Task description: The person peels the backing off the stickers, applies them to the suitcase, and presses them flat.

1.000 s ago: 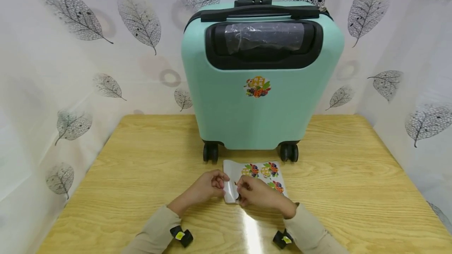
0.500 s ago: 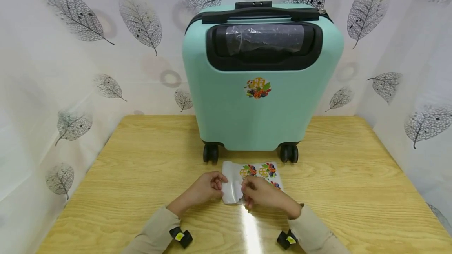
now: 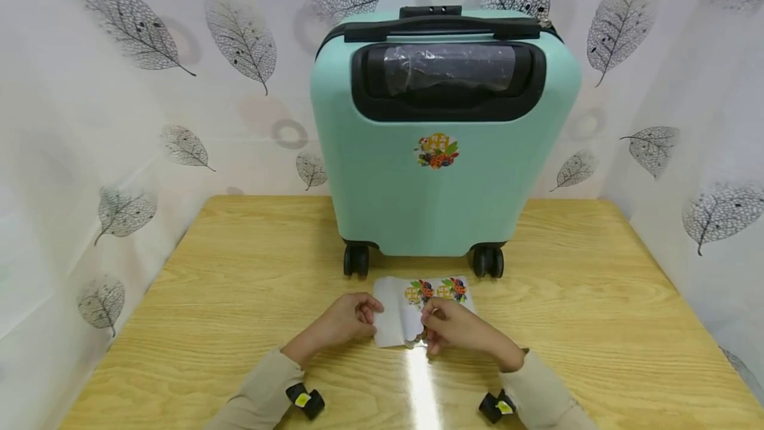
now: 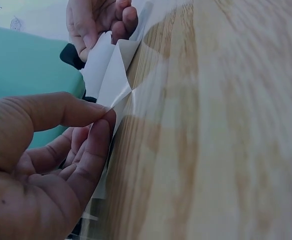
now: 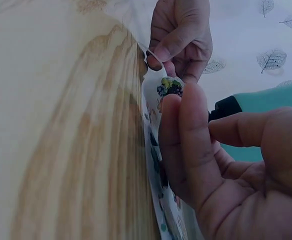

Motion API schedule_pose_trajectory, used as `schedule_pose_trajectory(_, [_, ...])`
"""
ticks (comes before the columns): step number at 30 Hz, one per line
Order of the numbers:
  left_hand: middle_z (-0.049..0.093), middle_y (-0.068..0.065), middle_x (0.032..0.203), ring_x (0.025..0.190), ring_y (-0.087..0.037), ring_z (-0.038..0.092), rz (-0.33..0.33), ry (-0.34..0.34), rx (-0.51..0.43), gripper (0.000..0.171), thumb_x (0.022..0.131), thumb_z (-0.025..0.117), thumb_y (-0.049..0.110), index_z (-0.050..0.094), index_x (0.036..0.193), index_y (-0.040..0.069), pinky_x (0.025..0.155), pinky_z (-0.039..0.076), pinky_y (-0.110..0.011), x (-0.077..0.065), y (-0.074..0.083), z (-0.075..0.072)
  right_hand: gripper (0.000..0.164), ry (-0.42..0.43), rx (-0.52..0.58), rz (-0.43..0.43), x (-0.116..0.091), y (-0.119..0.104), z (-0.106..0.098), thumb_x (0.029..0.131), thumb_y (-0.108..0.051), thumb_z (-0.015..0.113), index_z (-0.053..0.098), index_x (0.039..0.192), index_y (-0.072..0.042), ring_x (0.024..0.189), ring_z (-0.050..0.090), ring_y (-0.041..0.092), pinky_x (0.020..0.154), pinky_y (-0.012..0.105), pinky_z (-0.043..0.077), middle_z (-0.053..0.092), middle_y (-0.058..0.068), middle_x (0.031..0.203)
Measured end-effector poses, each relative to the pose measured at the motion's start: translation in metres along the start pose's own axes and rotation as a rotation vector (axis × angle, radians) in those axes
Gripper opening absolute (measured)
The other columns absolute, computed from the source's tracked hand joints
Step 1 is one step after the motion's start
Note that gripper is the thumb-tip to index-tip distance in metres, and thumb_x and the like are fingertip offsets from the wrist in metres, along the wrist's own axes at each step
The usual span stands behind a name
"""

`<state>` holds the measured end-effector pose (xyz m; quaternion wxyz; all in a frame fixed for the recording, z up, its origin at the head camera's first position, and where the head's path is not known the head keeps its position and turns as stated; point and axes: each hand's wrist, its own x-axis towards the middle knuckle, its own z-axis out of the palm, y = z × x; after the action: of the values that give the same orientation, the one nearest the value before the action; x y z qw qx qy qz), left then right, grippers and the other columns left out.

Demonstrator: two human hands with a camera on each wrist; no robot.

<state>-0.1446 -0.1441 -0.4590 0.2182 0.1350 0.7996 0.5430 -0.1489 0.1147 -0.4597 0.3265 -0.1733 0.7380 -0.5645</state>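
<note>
A sheet of fruit stickers [image 3: 389, 324] lies on the table, its left part bare white and several printed stickers showing on the right. My left hand [image 3: 351, 318] pinches the sheet's left edge between thumb and fingers, plainest in the left wrist view, where the white paper [image 4: 117, 75] is creased and lifted. Over the sheet's middle, my right hand [image 3: 458, 327] pinches the edge of a partly peeled sticker [image 3: 412, 321], its white underside turned up. The right wrist view shows a curled sticker's fruit print [image 5: 170, 86] just beyond the fingertips; the pinched edge itself is hidden by the fingers.
A mint-green suitcase [image 3: 442, 211] stands upright on the wooden table [image 3: 251, 251], behind the sheet. One round fruit sticker [image 3: 438, 151] is on its front, below the black handle recess [image 3: 370, 108]. Leaf-patterned cloth [image 3: 251, 131] hangs around the back and sides.
My right hand has moved to the right, drawing the sticker's lifted edge along and folding it back over the sheet. My left hand stays on the sheet's left edge.
</note>
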Motion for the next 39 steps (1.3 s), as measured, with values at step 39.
schedule_pose_trajectory(39, [0.059, -0.001, 0.083, 0.070, -0.011, 0.051, 0.128, 0.021, 0.137, 0.027, 0.088, 0.071, 0.019, 0.065, 0.107, 0.002, 0.059, 0.042, -0.021, 0.007, 0.025, 0.001, 0.024, 0.068, -0.106, -0.051, -0.025, -0.007, -0.030, 0.104, -0.017, 0.039, 0.052, 0.103, 0.002, 0.058, 0.055, 0.011, 0.049, 0.023, 0.039, 0.059, 0.002, 0.075])
